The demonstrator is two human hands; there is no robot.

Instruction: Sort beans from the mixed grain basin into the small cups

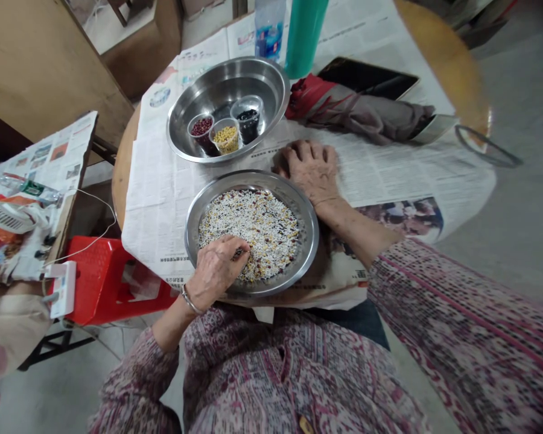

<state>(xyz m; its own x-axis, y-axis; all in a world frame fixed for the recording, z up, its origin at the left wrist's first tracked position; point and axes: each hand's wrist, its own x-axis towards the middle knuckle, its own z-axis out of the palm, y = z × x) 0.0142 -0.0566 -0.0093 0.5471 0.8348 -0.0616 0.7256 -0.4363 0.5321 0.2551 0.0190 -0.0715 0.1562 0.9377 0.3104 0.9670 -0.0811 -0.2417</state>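
Observation:
A steel plate (308, 211) in front of me holds a mix of rice (262, 220), yellow grains and dark beans. My left hand (215, 271) rests on the near left part of the mix, fingertips pinched together on it; whether a grain is between them is too small to tell. My right hand (310, 169) lies flat, palm down, on the newspaper (163, 187) just beyond the plate's far right rim. Behind the plate, a steel bowl (217, 78) holds three small cups: red beans (201, 128), yellow grains (226, 137) and black beans (248, 117).
A folded grey and red umbrella (357, 111), a dark tablet (366, 75), a green bottle (304, 36) and a clear water bottle (268, 27) stand at the table's back. A red plastic stool (99, 271) and a paper-covered side table (36, 175) are to my left.

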